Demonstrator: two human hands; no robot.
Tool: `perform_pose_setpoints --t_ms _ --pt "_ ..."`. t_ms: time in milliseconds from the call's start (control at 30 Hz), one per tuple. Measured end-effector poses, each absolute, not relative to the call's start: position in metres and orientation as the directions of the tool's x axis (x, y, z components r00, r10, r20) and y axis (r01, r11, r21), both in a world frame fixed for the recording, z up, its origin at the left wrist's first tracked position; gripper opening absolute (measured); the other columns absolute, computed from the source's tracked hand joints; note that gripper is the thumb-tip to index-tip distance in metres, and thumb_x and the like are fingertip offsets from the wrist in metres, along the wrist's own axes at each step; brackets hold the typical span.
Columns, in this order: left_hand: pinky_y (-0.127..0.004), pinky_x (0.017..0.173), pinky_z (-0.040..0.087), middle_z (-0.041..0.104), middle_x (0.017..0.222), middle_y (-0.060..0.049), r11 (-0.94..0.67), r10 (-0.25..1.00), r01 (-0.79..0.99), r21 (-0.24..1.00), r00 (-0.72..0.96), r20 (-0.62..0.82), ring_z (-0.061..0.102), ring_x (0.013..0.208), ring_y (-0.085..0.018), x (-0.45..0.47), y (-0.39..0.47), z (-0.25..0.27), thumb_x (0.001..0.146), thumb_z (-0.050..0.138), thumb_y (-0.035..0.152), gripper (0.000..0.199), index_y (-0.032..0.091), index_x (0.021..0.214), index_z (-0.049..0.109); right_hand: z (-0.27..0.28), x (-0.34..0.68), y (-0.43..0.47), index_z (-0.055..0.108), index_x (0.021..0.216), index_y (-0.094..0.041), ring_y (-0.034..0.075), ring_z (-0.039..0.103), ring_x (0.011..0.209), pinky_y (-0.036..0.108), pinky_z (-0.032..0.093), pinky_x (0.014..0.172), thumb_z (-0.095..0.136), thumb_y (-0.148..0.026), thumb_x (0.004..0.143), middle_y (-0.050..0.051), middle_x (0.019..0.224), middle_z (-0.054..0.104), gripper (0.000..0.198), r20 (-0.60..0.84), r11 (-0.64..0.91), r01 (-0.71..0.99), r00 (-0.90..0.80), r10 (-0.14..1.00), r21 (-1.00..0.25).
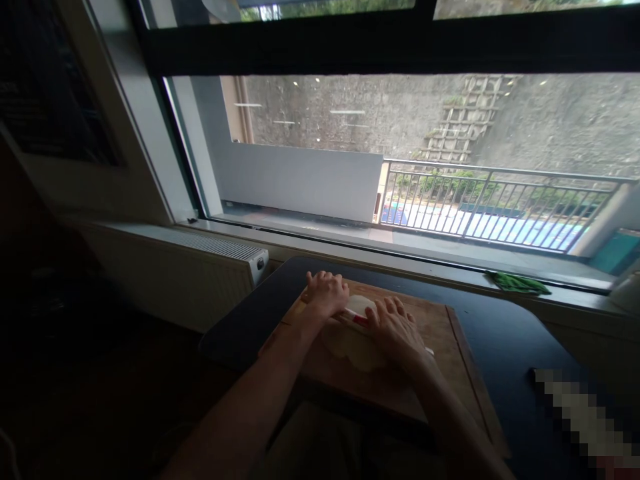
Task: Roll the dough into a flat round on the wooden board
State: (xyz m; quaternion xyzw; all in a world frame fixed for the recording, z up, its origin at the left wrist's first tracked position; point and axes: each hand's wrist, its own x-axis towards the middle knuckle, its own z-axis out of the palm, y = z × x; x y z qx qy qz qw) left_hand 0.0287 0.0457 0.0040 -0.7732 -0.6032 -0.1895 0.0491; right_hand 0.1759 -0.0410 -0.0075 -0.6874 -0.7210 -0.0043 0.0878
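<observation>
A flat sheet of pale dough [357, 350] with an uneven edge lies on a wooden board [440, 333]. Across it runs a slim white rolling pin [359, 319] with a red mark near its middle. My left hand [327, 292] is closed over the pin's far left part, fingers bent forward. On its right part sits my right hand [397, 327], palm down, fingers curved over it and slightly apart. A short white end of the pin sticks out beyond the right wrist. Both palms hide much of the pin and some of the dough.
The board lies on a dark table [505, 340] with rounded corners, below a wide window. A green cloth [517, 283] rests on the windowsill. A white radiator [200, 267] stands along the wall at left. A blurred-out object [583, 413] lies at the table's right.
</observation>
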Motion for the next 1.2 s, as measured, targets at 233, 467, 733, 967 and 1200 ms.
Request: perform_pose_setpoints --t_ms 233,467,733,967,1200 --pt "-0.051 0.107 0.014 0.050 0.133 -0.004 -0.425 0.889 0.893 0.145 0.382 0.254 0.026 0.133 -0.024 -0.014 0.012 -0.018 0.093 0.026 0.037 0.042 0.022 0.118 0.057 -0.029 0.154 -0.125 0.038 0.137 -0.016 0.025 0.028 0.133 0.041 0.030 0.102 0.022 -0.040 0.093 0.008 0.144 0.035 0.053 0.290 0.187 0.976 -0.149 0.946 -0.110" --pt "-0.048 0.109 0.014 0.049 0.134 -0.008 -0.434 0.861 0.897 0.087 0.384 0.333 0.025 0.134 -0.022 -0.044 -0.031 -0.027 0.094 0.023 0.034 0.046 0.016 0.125 0.053 -0.029 0.179 -0.127 0.050 0.126 -0.017 0.024 0.038 0.127 0.039 0.037 0.097 0.024 -0.038 0.094 0.010 0.131 0.051 0.047 0.252 0.132 0.983 -0.096 0.963 -0.131" --pt "-0.056 0.105 0.017 0.051 0.131 -0.011 -0.344 0.938 0.925 0.162 0.332 0.099 0.035 0.128 -0.030 0.040 0.047 -0.004 0.091 0.030 0.039 0.045 0.015 0.120 0.055 -0.024 0.205 -0.081 0.061 0.104 -0.027 0.025 0.035 0.128 0.043 0.031 0.100 0.027 -0.038 0.093 0.002 0.118 0.060 0.037 0.219 0.066 0.975 -0.019 0.976 -0.210" --pt "-0.049 0.110 0.011 0.043 0.138 -0.009 -0.390 0.903 0.913 0.117 0.354 0.244 0.027 0.133 -0.024 -0.003 -0.005 -0.018 0.094 0.026 0.038 0.047 0.015 0.127 0.050 -0.030 0.186 -0.113 0.062 0.101 -0.026 0.025 0.032 0.130 0.043 0.027 0.104 0.025 -0.040 0.093 0.004 0.123 0.057 0.040 0.333 0.144 0.974 -0.079 0.940 -0.175" --pt "-0.048 0.109 0.015 0.046 0.136 -0.006 -0.414 0.862 0.907 0.077 0.363 0.354 0.026 0.134 -0.022 -0.043 -0.062 -0.033 0.095 0.024 0.035 0.045 0.018 0.127 0.051 -0.039 0.173 -0.132 0.047 0.130 -0.016 0.024 0.022 0.135 0.041 0.019 0.109 0.027 -0.040 0.093 0.006 0.136 0.046 0.048 0.410 0.170 0.977 -0.104 0.906 -0.127"
